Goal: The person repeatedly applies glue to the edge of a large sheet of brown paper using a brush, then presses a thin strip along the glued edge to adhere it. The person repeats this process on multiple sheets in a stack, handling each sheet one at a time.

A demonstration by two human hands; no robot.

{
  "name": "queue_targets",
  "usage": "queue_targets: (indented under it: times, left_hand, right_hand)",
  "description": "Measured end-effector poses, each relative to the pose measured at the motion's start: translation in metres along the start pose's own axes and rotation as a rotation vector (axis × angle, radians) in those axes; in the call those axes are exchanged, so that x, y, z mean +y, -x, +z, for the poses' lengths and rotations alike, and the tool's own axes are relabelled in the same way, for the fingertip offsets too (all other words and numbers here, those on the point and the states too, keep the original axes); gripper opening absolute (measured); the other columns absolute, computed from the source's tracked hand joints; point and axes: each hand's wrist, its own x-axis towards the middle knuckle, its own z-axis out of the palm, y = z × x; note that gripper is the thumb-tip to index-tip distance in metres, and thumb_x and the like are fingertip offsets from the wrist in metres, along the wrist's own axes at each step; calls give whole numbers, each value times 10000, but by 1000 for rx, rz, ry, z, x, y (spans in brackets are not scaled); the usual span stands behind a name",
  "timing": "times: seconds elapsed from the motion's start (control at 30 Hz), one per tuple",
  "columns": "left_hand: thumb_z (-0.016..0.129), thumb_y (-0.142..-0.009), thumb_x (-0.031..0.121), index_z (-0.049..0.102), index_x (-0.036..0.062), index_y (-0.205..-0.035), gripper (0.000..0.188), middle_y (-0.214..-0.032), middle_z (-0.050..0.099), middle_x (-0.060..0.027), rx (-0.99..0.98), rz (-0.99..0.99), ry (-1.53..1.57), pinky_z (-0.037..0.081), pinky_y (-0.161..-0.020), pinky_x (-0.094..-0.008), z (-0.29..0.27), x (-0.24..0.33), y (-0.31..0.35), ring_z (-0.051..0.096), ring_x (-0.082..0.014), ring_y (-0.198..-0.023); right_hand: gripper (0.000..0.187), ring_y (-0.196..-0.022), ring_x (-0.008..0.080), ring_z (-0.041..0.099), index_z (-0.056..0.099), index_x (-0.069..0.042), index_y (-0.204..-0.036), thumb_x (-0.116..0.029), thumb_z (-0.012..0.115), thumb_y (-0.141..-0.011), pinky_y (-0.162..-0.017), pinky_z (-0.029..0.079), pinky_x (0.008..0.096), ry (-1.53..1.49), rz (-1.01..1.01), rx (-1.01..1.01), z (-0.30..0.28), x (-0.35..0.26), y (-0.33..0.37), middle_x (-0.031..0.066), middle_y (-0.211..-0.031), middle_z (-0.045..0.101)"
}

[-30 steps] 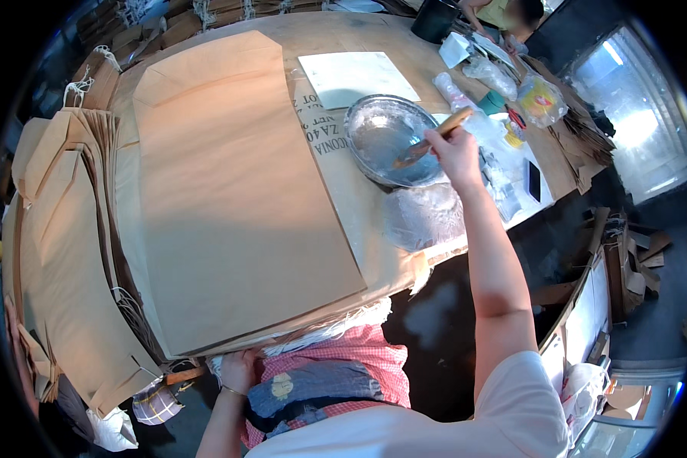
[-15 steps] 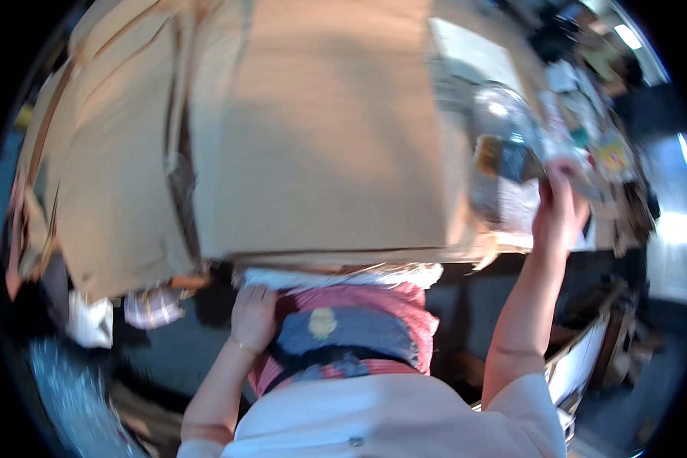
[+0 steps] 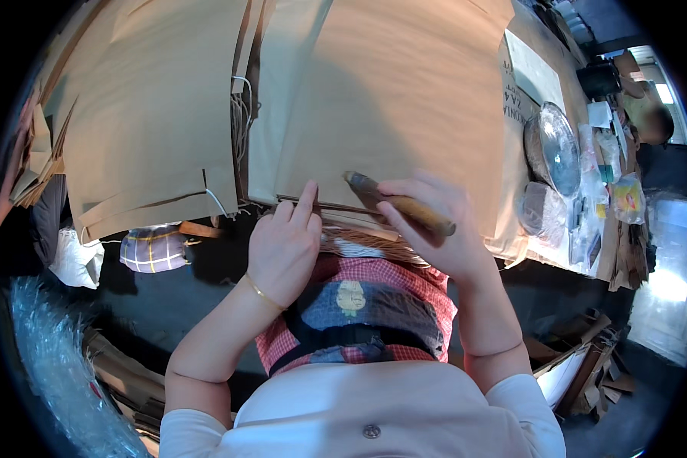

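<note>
A large stack of brown paper sheets (image 3: 389, 99) lies in front of me, its near edge layered. My left hand (image 3: 286, 240) is at the near left corner of the stack, fingers stretched out and the index finger resting on the paper. My right hand (image 3: 443, 225) is closed around a wooden-handled tool (image 3: 416, 214) with a flat, dark, brush-like head. The tool is tilted over the near edge of the paper, its head toward the left. I cannot tell whether the head touches the sheet.
Left of the stack lies another brown paper pile (image 3: 153, 130), with white cords (image 3: 242, 114) between them. At the right are a shiny round bowl (image 3: 559, 149) and plastic-wrapped packets (image 3: 628, 200). A plaid cloth bundle (image 3: 154, 249) hangs below the left pile. Clear plastic (image 3: 65, 374) lies lower left.
My right hand has come from beside the bowl at the right to the paper's near edge with the tool. My left hand has moved up from the front edge onto the paper.
</note>
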Motion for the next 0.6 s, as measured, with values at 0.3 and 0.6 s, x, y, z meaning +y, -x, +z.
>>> queue_targets:
  times: [0.3,0.6]
  left_hand:
    - [558,-710,90,550,20,-787,104,-1310,509,-185,-1,7,-18,475,-641,-300,12,-3,0,561,-215,-835]
    - [570,-697,109,553,17,-764,115,-1274,528,-216,-4,-1,7,492,-661,-329,20,1,-2,575,-244,-818]
  right_hand:
    - [116,-704,168,641,664,-25,-895,-90,680,-800,-582,500,284,-291,295,98,23,1,6,88,-799,664]
    - [148,-527,125,616,633,31,-715,-98,653,-784,-497,483,279,145,512,336,-50,55,69,90,-609,640]
